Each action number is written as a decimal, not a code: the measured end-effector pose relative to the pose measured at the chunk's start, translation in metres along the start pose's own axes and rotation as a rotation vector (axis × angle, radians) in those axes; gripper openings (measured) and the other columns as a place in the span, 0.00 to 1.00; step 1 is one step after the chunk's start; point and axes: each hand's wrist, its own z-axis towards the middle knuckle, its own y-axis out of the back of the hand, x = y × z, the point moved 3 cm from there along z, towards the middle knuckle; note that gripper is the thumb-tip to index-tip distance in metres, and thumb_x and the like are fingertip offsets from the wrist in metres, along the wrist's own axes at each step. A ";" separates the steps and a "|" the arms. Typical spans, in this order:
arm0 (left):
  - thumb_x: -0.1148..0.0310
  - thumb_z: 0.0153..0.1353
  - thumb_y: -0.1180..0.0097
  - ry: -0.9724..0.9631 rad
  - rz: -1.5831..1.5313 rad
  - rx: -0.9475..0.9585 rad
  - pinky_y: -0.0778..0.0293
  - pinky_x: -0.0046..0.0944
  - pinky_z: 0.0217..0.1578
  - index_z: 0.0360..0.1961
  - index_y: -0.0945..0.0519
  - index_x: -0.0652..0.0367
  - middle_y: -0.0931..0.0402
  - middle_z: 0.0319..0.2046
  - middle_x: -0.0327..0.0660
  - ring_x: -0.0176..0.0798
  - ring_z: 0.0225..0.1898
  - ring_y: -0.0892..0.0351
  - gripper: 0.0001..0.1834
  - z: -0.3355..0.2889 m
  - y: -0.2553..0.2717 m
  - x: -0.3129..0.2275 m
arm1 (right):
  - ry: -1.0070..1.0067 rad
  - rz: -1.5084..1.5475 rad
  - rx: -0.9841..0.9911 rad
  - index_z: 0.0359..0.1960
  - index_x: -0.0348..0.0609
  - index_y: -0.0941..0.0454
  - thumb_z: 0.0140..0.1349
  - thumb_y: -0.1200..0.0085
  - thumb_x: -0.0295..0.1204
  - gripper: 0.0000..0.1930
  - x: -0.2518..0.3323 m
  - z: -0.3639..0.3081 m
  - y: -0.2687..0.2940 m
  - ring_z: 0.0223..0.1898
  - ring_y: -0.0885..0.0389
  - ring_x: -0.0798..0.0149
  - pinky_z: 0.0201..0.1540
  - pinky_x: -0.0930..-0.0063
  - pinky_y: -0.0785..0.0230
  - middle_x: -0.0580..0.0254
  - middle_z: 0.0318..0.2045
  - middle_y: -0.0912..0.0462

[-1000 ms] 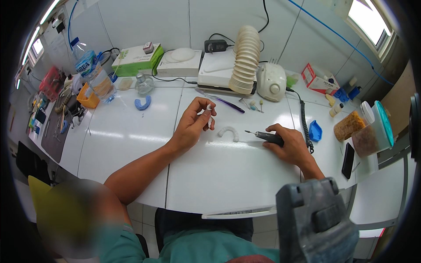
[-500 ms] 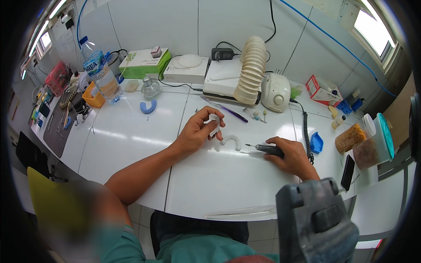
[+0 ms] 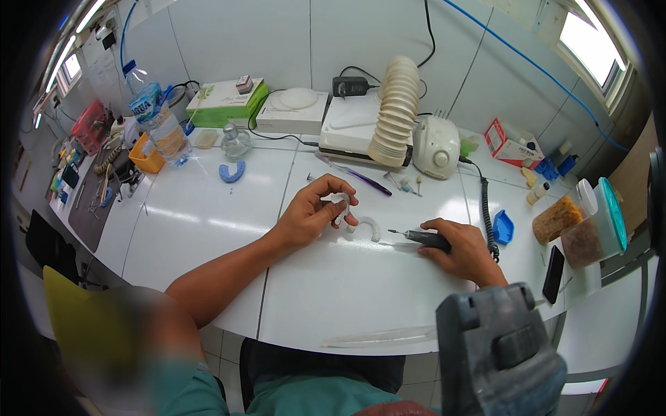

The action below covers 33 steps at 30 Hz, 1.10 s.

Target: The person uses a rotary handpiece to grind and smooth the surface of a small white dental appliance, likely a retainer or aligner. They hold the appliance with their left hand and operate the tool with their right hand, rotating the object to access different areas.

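I'm looking down from far away, and I see two bare hands over a white table (image 3: 333, 298). The left hand (image 3: 313, 213) is closed in a pinch on a see-through curved piece (image 3: 345, 201), held up off the table with its bend standing on edge. The right hand (image 3: 460, 250) is wrapped around a dark grinder pen (image 3: 427, 238). The pen lies almost straight across, left to right, and its thin metal tip (image 3: 396, 231) points left, toward the left hand. So the curved piece is to the left of that tip and a bit farther up the table, with a gap between them. A pale arch (image 3: 374, 226) sits on the table in that gap, just past the tip. The left hand is nearer to this arch than the right hand is, and I can't tell if its fingertips touch it. Some things are hard for me to see. The left thumb and fingers cover part of the curved piece, and its clear edges get lost in the shine. The right hand hides the back of the pen. I can't tell if the tip is spinning. A big grey block (image 3: 499, 347) cuts off the right forearm.
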 end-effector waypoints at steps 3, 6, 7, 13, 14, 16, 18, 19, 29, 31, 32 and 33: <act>0.78 0.77 0.51 -0.022 0.006 0.014 0.23 0.32 0.41 0.56 0.26 0.57 0.21 0.52 0.42 0.37 0.47 0.11 0.11 0.001 0.000 0.002 | 0.002 0.022 -0.005 0.52 0.46 0.17 0.64 0.30 0.42 0.20 -0.001 0.000 -0.001 0.39 0.10 0.49 0.44 0.60 0.20 0.53 0.38 0.10; 0.79 0.77 0.51 -0.034 -0.007 0.021 0.23 0.32 0.42 0.56 0.26 0.57 0.22 0.52 0.41 0.37 0.48 0.12 0.11 0.000 0.002 0.003 | 0.017 0.015 -0.015 0.51 0.47 0.17 0.64 0.30 0.42 0.19 0.001 -0.001 -0.002 0.39 0.10 0.49 0.43 0.60 0.20 0.53 0.38 0.10; 0.79 0.77 0.51 -0.034 -0.013 0.021 0.23 0.32 0.42 0.56 0.26 0.57 0.22 0.52 0.41 0.36 0.48 0.12 0.11 0.000 0.002 0.003 | 0.023 0.007 -0.018 0.51 0.47 0.17 0.64 0.30 0.42 0.19 0.001 -0.001 -0.003 0.39 0.11 0.49 0.43 0.60 0.21 0.53 0.38 0.10; 0.78 0.75 0.48 -0.040 0.008 -0.007 0.24 0.34 0.47 0.57 0.25 0.57 0.22 0.52 0.41 0.35 0.48 0.14 0.12 -0.001 0.001 0.000 | 0.031 0.012 -0.044 0.50 0.47 0.17 0.65 0.31 0.42 0.18 0.002 0.001 -0.006 0.37 0.11 0.47 0.42 0.58 0.21 0.53 0.36 0.10; 0.77 0.73 0.47 -0.040 0.023 -0.008 0.25 0.34 0.48 0.56 0.25 0.57 0.21 0.52 0.40 0.35 0.49 0.15 0.13 0.001 0.004 0.005 | 0.007 -0.041 -0.045 0.50 0.47 0.17 0.66 0.32 0.42 0.17 0.004 0.004 -0.004 0.36 0.11 0.47 0.41 0.58 0.22 0.52 0.35 0.10; 0.76 0.74 0.46 -0.064 0.012 -0.004 0.25 0.34 0.46 0.56 0.24 0.58 0.21 0.50 0.39 0.34 0.49 0.15 0.12 0.006 0.003 0.006 | -0.043 -0.101 -0.056 0.49 0.45 0.17 0.67 0.33 0.42 0.17 0.005 -0.003 -0.009 0.35 0.12 0.46 0.39 0.57 0.23 0.52 0.32 0.11; 0.74 0.74 0.44 -0.085 0.024 0.012 0.25 0.33 0.45 0.58 0.24 0.57 0.20 0.48 0.39 0.32 0.47 0.15 0.14 0.004 0.009 0.011 | -0.023 -0.130 -0.146 0.47 0.44 0.18 0.69 0.35 0.42 0.16 0.008 0.006 -0.017 0.33 0.13 0.46 0.38 0.56 0.23 0.51 0.31 0.12; 0.72 0.75 0.42 -0.106 0.050 -0.006 0.26 0.33 0.44 0.60 0.24 0.57 0.19 0.46 0.39 0.31 0.46 0.16 0.15 0.004 0.006 0.007 | -0.022 -0.156 -0.188 0.46 0.44 0.18 0.69 0.35 0.42 0.15 0.014 0.004 -0.018 0.33 0.13 0.47 0.37 0.56 0.24 0.51 0.31 0.12; 0.68 0.72 0.38 -0.311 0.140 -0.244 0.20 0.35 0.40 0.63 0.26 0.56 0.16 0.39 0.41 0.34 0.38 0.13 0.21 -0.010 0.026 -0.010 | -0.021 -0.415 -0.465 0.39 0.44 0.21 0.69 0.35 0.41 0.14 0.025 -0.004 -0.034 0.31 0.14 0.45 0.35 0.54 0.26 0.53 0.29 0.14; 0.68 0.72 0.39 -0.332 0.145 -0.303 0.20 0.35 0.39 0.63 0.26 0.55 0.17 0.38 0.42 0.35 0.37 0.12 0.21 -0.016 0.040 -0.013 | -0.031 -0.421 -0.467 0.39 0.44 0.22 0.69 0.36 0.42 0.14 0.024 -0.002 -0.041 0.31 0.14 0.43 0.36 0.52 0.26 0.52 0.29 0.14; 0.69 0.72 0.39 -0.345 0.126 -0.324 0.20 0.35 0.39 0.63 0.26 0.55 0.17 0.38 0.42 0.35 0.36 0.12 0.20 -0.014 0.043 -0.013 | -0.043 -0.446 -0.460 0.39 0.44 0.22 0.69 0.36 0.42 0.14 0.023 -0.003 -0.038 0.31 0.14 0.42 0.36 0.52 0.26 0.51 0.29 0.14; 0.69 0.72 0.40 -0.355 0.126 -0.343 0.19 0.35 0.39 0.63 0.26 0.55 0.17 0.38 0.43 0.36 0.36 0.11 0.20 -0.015 0.048 -0.013 | -0.054 -0.454 -0.464 0.39 0.44 0.22 0.69 0.37 0.42 0.15 0.025 -0.001 -0.040 0.31 0.15 0.42 0.36 0.51 0.27 0.50 0.30 0.14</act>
